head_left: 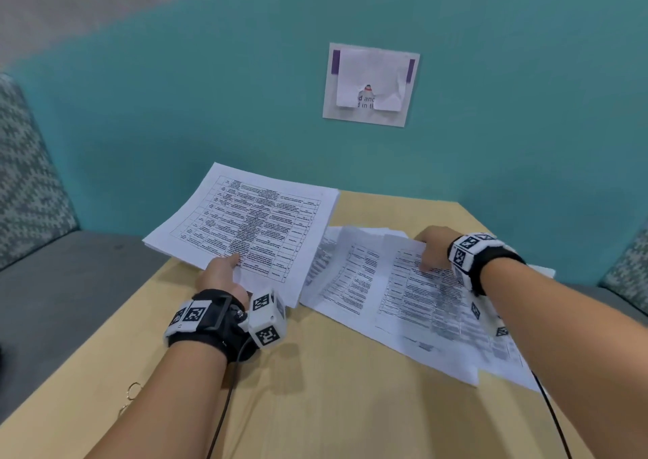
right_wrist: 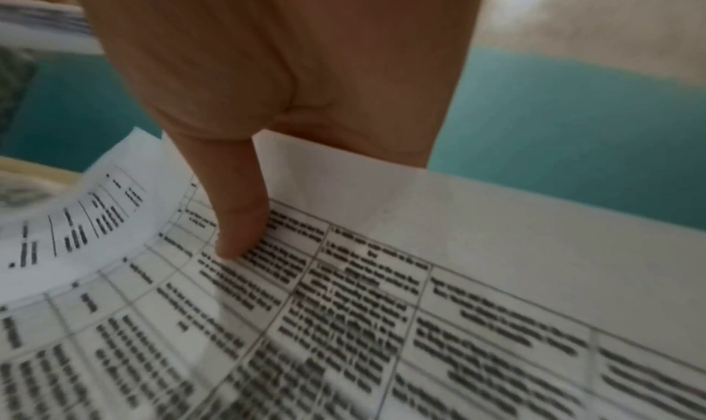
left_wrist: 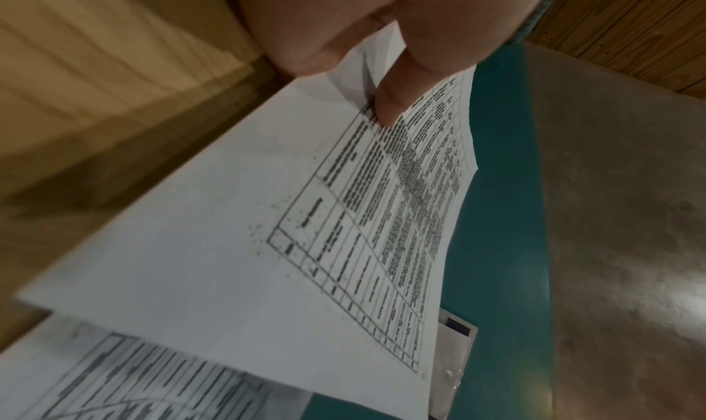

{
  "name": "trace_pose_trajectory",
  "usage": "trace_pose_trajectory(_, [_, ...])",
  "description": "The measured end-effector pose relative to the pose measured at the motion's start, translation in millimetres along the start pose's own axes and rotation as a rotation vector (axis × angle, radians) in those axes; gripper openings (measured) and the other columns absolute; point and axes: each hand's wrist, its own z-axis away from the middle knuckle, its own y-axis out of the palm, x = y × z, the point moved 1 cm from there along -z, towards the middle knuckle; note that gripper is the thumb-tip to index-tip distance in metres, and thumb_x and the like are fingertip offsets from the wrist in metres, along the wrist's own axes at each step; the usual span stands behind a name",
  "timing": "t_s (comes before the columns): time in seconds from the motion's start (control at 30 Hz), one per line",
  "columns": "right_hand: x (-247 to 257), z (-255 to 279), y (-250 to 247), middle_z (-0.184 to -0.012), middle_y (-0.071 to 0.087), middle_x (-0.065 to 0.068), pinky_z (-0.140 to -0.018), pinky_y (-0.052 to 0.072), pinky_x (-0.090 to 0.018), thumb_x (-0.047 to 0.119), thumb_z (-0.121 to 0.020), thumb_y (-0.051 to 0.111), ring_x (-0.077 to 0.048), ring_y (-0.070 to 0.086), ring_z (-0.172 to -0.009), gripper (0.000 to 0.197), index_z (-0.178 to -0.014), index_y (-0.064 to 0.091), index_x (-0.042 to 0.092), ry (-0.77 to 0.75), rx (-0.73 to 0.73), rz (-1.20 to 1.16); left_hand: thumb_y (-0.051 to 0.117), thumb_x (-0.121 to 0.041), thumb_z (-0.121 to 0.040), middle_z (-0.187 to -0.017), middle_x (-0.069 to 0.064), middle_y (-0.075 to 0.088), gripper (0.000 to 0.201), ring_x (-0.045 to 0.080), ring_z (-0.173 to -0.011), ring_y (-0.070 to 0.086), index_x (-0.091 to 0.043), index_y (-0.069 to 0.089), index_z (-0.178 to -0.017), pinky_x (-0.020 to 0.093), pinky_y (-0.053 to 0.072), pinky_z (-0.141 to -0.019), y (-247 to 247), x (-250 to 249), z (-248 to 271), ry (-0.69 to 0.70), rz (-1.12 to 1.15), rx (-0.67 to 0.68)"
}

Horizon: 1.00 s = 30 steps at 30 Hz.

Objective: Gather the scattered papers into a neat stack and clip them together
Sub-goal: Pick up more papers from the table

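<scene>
My left hand (head_left: 224,269) grips a stack of printed table sheets (head_left: 245,223) by its near edge and holds it tilted above the wooden table (head_left: 315,371). In the left wrist view the thumb (left_wrist: 389,106) lies on top of the stack (left_wrist: 229,245). To the right, several loose printed sheets (head_left: 396,304) lie fanned out on the table. My right hand (head_left: 429,252) pinches the far edge of the top loose sheet (right_wrist: 420,305), thumb (right_wrist: 240,215) on the print and fingers hidden behind the edge.
A small metal ring clip (head_left: 133,390) lies near the table's front left edge. A grey seat (head_left: 70,266) with a patterned cushion runs along the left, and a teal wall (head_left: 175,108) with a paper notice (head_left: 370,83) stands behind. Cables trail from both wrists.
</scene>
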Motion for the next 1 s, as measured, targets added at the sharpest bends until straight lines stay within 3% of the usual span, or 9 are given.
trace_pose_trajectory(0.13, [25,-19,-5,-0.094,0.069,-0.013,-0.064,0.043,-0.026,0.009,-0.088,0.065,-0.023,0.056,-0.079,0.024,-0.109,0.073,0.001,-0.079,-0.039,-0.040,0.086,-0.023,-0.056,-0.125,0.017,0.071,0.071,0.048,-0.110,0.067,-0.007,0.066,-0.122,0.065,0.049,-0.094,-23,15,-62,0.005,-0.013,-0.023])
trace_pose_trajectory(0.3, [50,-60,-3,-0.090,0.068,-0.011,-0.064,0.045,-0.028,0.021,-0.082,0.077,-0.025,0.060,-0.078,0.021,-0.096,0.072,0.007,-0.112,0.022,-0.092,0.074,-0.009,-0.084,-0.114,0.021,0.072,0.041,0.045,-0.102,0.071,-0.004,0.062,-0.123,0.071,0.049,-0.091,-2,10,-20,0.000,-0.005,-0.056])
trace_pose_trajectory(0.4, [63,-87,1,-0.069,0.060,-0.006,-0.060,0.041,-0.028,0.026,-0.075,0.081,-0.023,0.053,-0.065,0.024,-0.071,0.063,0.011,-0.129,0.031,-0.130,0.070,-0.004,-0.089,-0.116,0.020,0.071,0.037,0.042,-0.104,0.070,-0.002,0.061,-0.126,0.067,0.049,-0.095,4,11,-11,0.032,0.018,-0.058])
trace_pose_trajectory(0.53, [76,-114,9,-0.061,0.049,-0.003,-0.059,0.033,-0.029,0.029,-0.069,0.087,-0.022,0.046,-0.061,0.039,-0.061,0.053,0.010,-0.141,0.083,-0.193,0.067,0.000,-0.093,-0.123,0.018,0.067,0.033,0.040,-0.110,0.067,-0.002,0.060,-0.126,0.061,0.048,-0.102,7,11,-9,0.075,0.030,-0.038])
trace_pose_trajectory(0.67, [83,-133,16,-0.097,0.067,-0.018,-0.082,0.048,-0.037,0.032,-0.065,0.087,-0.035,0.064,-0.096,0.050,-0.092,0.068,-0.005,-0.172,0.146,-0.205,0.063,0.003,-0.094,-0.121,0.017,0.070,0.036,0.039,-0.105,0.070,-0.005,0.061,-0.129,0.058,0.053,-0.098,6,8,-7,0.106,0.084,-0.039])
trace_pose_trajectory(0.77, [82,-137,19,-0.129,0.064,-0.013,-0.096,0.046,-0.040,0.036,-0.074,0.085,-0.032,0.060,-0.115,0.057,-0.116,0.069,0.001,-0.162,0.223,-0.174,0.060,-0.002,-0.098,-0.120,0.021,0.070,0.030,0.041,-0.106,0.070,-0.004,0.060,-0.128,0.059,0.055,-0.091,4,5,-2,0.063,0.127,-0.036])
trace_pose_trajectory(0.83, [76,-139,20,-0.120,0.068,-0.016,-0.085,0.044,-0.036,0.033,-0.075,0.085,-0.028,0.058,-0.097,0.035,-0.091,0.067,0.007,-0.143,0.238,-0.175,0.054,-0.007,-0.103,-0.113,0.024,0.069,0.014,0.041,-0.103,0.067,-0.003,0.062,-0.112,0.060,0.051,-0.091,5,3,2,0.034,0.136,0.019])
trace_pose_trajectory(0.93, [56,-139,19,-0.078,0.059,-0.008,-0.071,0.037,-0.034,0.030,-0.075,0.085,-0.024,0.048,-0.078,0.042,-0.063,0.051,0.009,-0.092,0.210,-0.152,0.047,-0.014,-0.106,-0.099,0.023,0.069,0.019,0.039,-0.091,0.065,-0.004,0.060,-0.096,0.061,0.045,-0.094,9,0,14,-0.010,0.109,0.057])
trace_pose_trajectory(1.0, [40,-135,19,-0.071,0.053,-0.003,-0.071,0.037,-0.035,0.034,-0.072,0.087,-0.023,0.047,-0.072,0.046,-0.059,0.049,0.013,-0.057,0.201,-0.122,0.046,-0.016,-0.107,-0.090,0.021,0.070,0.023,0.037,-0.087,0.064,-0.004,0.060,-0.093,0.058,0.045,-0.091,10,-1,21,-0.014,0.107,0.082])
